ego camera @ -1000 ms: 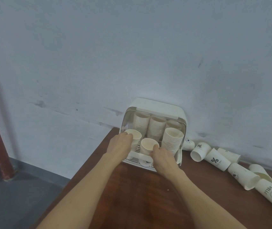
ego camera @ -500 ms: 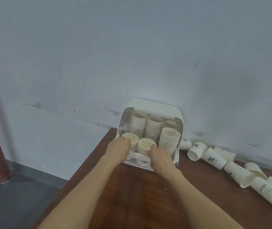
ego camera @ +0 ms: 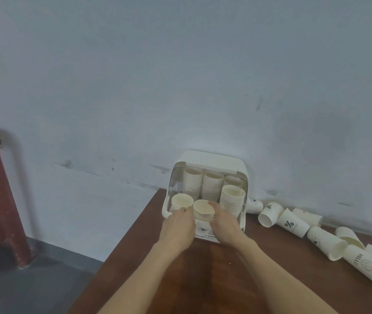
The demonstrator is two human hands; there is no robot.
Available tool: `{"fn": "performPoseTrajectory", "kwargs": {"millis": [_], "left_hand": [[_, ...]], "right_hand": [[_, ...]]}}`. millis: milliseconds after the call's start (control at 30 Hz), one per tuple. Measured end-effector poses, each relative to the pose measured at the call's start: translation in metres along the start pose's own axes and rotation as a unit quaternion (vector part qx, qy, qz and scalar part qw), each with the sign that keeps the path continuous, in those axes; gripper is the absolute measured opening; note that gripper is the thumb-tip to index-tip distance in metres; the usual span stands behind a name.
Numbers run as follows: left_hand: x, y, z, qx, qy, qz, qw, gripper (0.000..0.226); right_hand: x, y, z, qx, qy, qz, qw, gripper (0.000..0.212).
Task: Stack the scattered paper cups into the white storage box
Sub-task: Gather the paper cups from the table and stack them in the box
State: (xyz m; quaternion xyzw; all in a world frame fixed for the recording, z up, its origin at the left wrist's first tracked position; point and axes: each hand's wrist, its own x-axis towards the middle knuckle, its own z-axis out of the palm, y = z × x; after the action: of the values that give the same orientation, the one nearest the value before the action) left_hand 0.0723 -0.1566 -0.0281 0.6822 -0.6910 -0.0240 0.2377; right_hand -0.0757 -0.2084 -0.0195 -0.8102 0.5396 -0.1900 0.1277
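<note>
While your left hand [ego camera: 178, 225] curls round 1 cup [ego camera: 181, 201] and your right hand [ego camera: 224, 225] grips another [ego camera: 203, 209] at the box [ego camera: 212, 157] front, tall stacks [ego camera: 231, 200] stand beyond your fingers; roughly 10 loose cups [ego camera: 293, 224] lie well right of your right hand, unstacked.

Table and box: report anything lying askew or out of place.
Loose cups lie tipped on their sides in a row along the wall, right of the box, not yet stacked. Inside the box the stacks stand upright. The left hand and right hand each hold a front cup. Nothing looks spilled or damaged.
</note>
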Motion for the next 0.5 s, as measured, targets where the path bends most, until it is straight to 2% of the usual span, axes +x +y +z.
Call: {"fn": "performPoseTrajectory", "kwargs": {"millis": [133, 500], "left_hand": [[-0.014, 0.017, -0.008, -0.032, 0.013, 0.016, 0.999, 0.030], [-0.036, 0.066, -0.004, -0.057, 0.005, 0.044, 0.997, 0.030]], "right_hand": [[-0.031, 0.009, -0.009, 0.060, 0.030, 0.005, 0.998, 0.066], [-0.107, 0.062, -0.047, 0.019, 0.051, 0.060, 0.997, 0.053]]}}
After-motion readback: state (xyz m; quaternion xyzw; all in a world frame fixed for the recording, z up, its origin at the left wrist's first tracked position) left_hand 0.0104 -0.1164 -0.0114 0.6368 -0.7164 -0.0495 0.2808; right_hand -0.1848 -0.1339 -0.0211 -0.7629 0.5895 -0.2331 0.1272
